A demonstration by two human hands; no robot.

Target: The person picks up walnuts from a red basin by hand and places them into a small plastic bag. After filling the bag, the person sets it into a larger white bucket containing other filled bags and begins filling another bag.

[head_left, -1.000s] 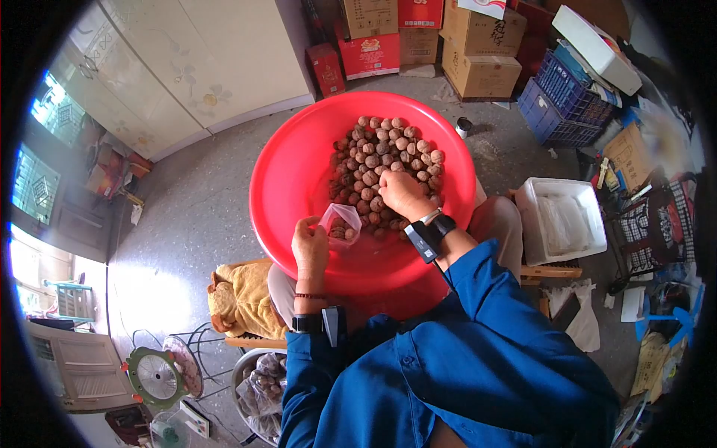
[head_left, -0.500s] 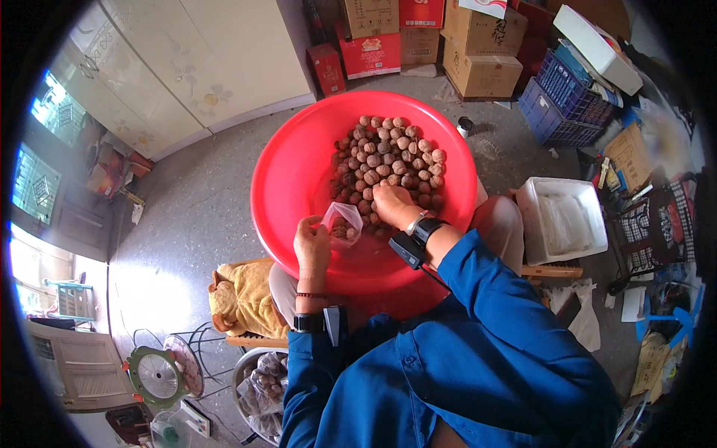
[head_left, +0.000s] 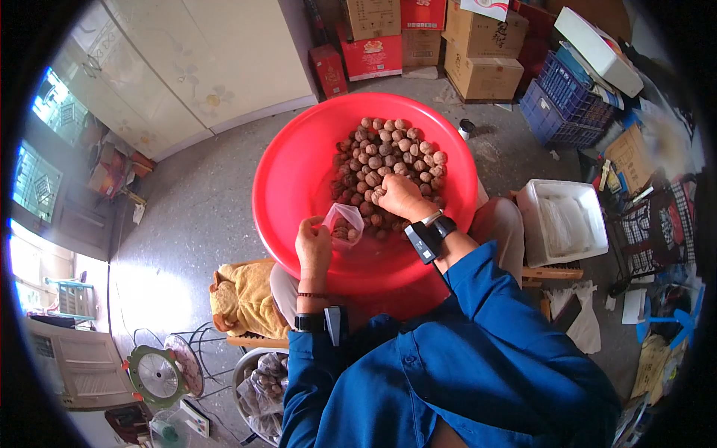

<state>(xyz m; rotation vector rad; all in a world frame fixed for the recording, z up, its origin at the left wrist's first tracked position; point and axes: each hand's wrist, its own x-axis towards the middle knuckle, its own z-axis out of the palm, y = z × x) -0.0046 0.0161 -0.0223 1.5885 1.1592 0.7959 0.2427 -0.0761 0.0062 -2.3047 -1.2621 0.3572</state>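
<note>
A wide red plastic basin (head_left: 287, 175) rests in front of my body, with a heap of brown walnuts (head_left: 388, 153) in its right half. My left hand (head_left: 312, 245) pinches the rim of a small clear plastic bag (head_left: 354, 215), which stays open at the top and has several walnuts inside. My right hand (head_left: 402, 198) reaches over the heap from the right, fingers closed around a walnut (head_left: 378, 196) at its left side. The fingertips are partly hidden against the nuts behind them.
A white foam box (head_left: 529, 216) stands on the right, near blue crates (head_left: 556, 112). Cardboard boxes (head_left: 484, 75) are stacked at the back. On the left are a yellow cloth (head_left: 250, 299) and a metal bowl (head_left: 243, 366) of bagged walnuts.
My right hand has shifted slightly right, and its wrist has turned; a walnut now shows at its fingers. My left hand and the bag have hardly moved.
</note>
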